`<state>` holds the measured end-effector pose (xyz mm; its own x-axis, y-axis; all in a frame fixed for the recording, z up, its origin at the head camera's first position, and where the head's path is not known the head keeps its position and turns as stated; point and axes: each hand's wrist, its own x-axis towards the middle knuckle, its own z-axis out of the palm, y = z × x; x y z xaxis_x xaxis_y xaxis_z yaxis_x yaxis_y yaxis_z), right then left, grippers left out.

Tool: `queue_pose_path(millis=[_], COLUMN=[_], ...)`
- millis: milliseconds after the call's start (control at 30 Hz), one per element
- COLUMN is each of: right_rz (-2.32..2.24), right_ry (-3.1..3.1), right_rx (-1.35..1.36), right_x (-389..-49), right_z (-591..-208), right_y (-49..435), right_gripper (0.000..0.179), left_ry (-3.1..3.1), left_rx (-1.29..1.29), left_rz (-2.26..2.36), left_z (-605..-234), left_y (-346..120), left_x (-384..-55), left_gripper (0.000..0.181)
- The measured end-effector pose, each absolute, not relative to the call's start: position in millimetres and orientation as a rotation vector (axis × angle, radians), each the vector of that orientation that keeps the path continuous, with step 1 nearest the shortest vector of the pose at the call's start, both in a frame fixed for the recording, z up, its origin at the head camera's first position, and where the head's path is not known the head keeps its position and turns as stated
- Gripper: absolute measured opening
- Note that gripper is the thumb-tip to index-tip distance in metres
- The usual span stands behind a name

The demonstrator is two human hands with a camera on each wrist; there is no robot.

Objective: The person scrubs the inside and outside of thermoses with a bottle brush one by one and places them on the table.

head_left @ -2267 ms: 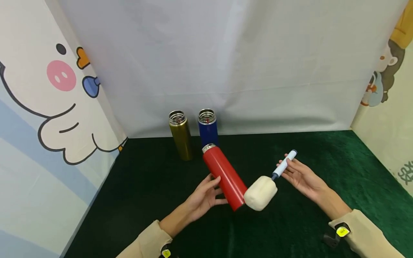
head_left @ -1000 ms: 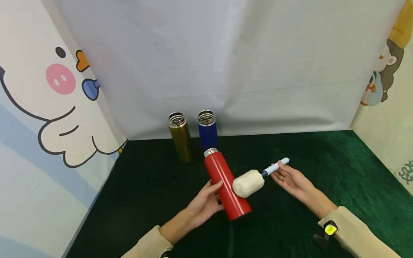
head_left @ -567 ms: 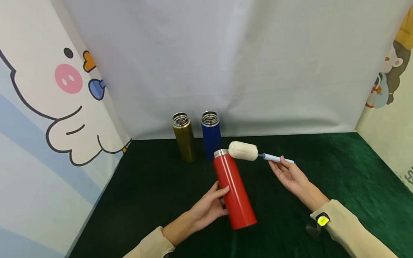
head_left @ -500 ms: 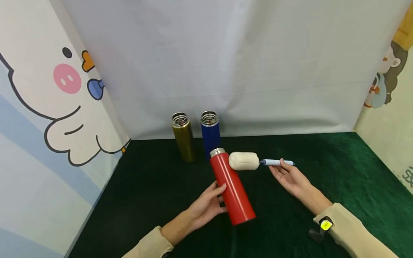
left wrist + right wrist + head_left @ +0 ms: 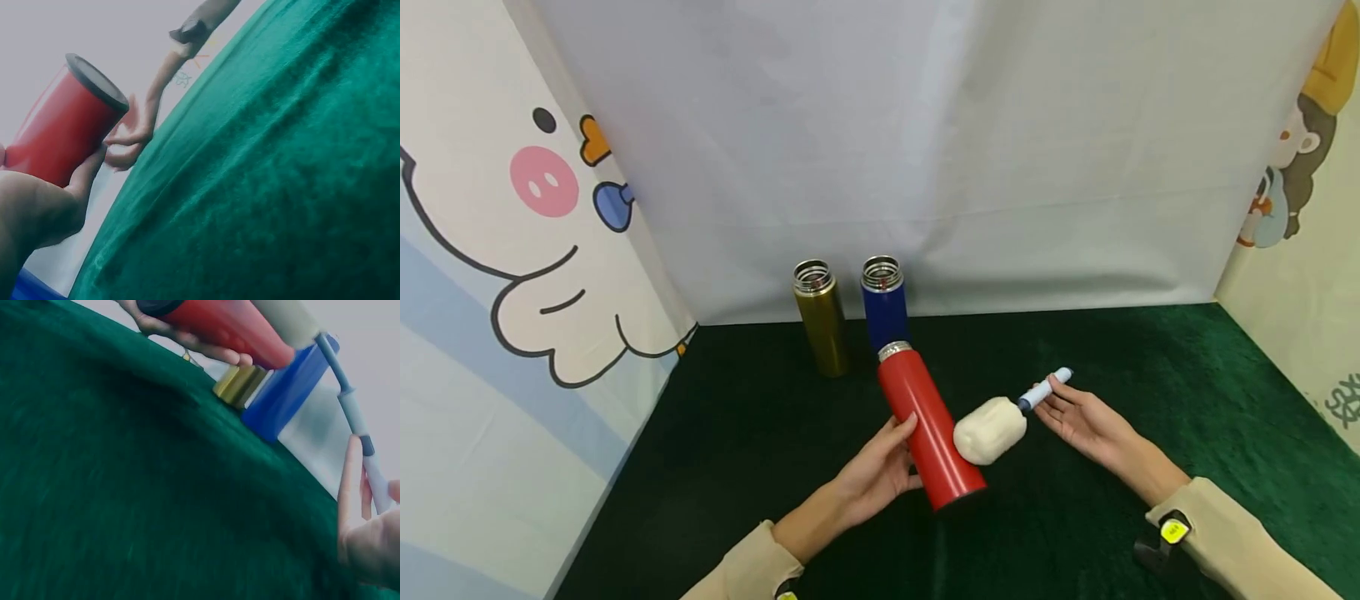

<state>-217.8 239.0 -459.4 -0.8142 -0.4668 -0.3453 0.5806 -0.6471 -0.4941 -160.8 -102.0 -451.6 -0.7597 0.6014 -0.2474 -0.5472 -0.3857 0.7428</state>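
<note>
My left hand (image 5: 874,477) grips a red thermos flask (image 5: 931,429) around its middle and holds it tilted above the cloth, lidless steel neck up and to the left. Thumb and fingers of my right hand (image 5: 1092,427) pinch the pale blue handle of a sponge bottle brush (image 5: 990,431). Its cream sponge head lies against the flask's right side, toward the base. In the left wrist view, the dark-rimmed base of the red thermos flask (image 5: 69,119) faces up. The right wrist view has the bottle brush (image 5: 350,406) running up to the flask, its sponge partly cut off.
Behind the red flask stand two more open flasks, one gold (image 5: 822,329) and one blue (image 5: 884,308), its lower part hidden by the red one. Dark green cloth (image 5: 1120,350) covers the table. A white sheet (image 5: 1000,167) hangs along the back, with cartoon-printed panels at both sides.
The brush's sponge head swept up to the flask's neck, then came back down its side toward the base. The handle swung with it. My left hand keeps its hold on the flask.
</note>
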Motion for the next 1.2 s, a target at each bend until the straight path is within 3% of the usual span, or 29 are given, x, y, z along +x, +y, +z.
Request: queue_pose_path(millis=[367,600,833,1033,1200], right_rz=[-2.567,-2.485,-2.375,-2.391,-2.485], right_ry=[0.543,0.643,0.89,0.873,0.72], right_rx=[0.567,0.521,0.361,0.373,0.501], right_x=[-240,-220,-209,-218,-231], right_z=[-442,-452,-453,-451,-447], right_y=[208,216,229,224,211], right_gripper=[0.067,0.026,0.012,0.015,0.036], left_ry=[1.088,1.002,1.012,1.031,1.061], left_rx=[0.179,0.179,0.109,0.097,0.132], left_rz=[2.127,2.167,2.244,2.23,2.164], left_z=[-456,-450,-448,-447,-448], left_y=[-102,-110,-107,-105,-105], left_x=[-152,-155,-157,-155,-153], left_gripper=[0.055,0.06,0.058,0.058,0.059])
